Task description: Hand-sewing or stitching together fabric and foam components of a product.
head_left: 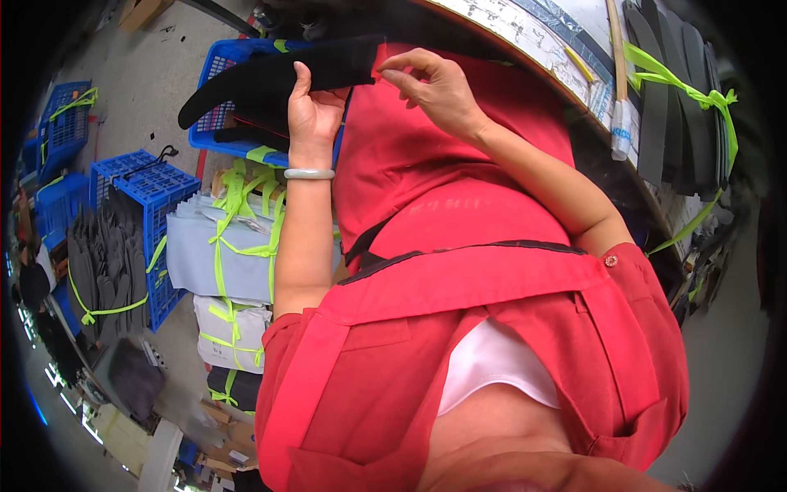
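Note:
A long, flat black piece (246,80) with one rounded end, perhaps cloth or foam, stretches leftward over a blue crate. My left hand (313,119) holds it near the right part, thumb upright in front of it and the other fingers partly hidden. At the piece's right end, beside a narrow bright red strip (379,59), my right hand (434,88) is closed in a pinch of thumb and forefinger. What lies between those fingertips is too small to make out. Below both hands spreads my red apron (459,156).
The blue crate (201,135) holds more dark pieces. Another blue crate (152,176) stands left, near tied grey pieces (111,254). Bundles of pale sheets (221,262) with yellow-green ties are stacked beside me. At right, a worktable (525,37) bears a brush-like stick (620,123) and tied dark strips (680,98).

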### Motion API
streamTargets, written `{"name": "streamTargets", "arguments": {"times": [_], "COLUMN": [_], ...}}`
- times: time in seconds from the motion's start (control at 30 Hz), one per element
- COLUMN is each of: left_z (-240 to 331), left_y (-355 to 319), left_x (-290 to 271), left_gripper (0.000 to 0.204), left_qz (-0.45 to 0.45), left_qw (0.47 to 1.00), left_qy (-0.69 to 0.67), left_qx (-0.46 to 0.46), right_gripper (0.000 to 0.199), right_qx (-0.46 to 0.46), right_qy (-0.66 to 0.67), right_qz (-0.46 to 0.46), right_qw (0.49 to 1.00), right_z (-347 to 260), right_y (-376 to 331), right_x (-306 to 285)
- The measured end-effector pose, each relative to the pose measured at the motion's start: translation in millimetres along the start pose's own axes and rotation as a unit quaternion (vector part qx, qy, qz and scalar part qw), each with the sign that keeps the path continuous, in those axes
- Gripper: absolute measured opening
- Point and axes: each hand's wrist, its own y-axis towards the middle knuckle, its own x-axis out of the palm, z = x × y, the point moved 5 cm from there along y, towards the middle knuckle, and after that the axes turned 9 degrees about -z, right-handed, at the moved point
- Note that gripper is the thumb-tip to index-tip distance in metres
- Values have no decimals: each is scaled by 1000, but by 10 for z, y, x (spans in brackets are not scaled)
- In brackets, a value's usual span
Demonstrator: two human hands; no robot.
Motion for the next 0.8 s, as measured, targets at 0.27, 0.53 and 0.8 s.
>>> {"name": "streamTargets", "arguments": {"times": [0.27, 0.53, 0.8], "left_z": [-350, 861, 1393], "left_y": [-42, -123, -216], "left_x": [7, -570, -1182], "left_gripper": [40, 46, 38], "left_qz": [-9, 68, 151], "left_qw": [1000, 990, 962], "left_qy": [24, 58, 132], "left_qx": [-14, 111, 184], "right_gripper": [24, 22, 22], "right_qx": [160, 164, 195], "right_qy": [96, 56, 70], "right_qz": [-8, 29, 3], "right_qw": [982, 984, 978], "right_z": [444, 653, 863], "right_y": [120, -53, -116], "right_x": [13, -300, -169]}}
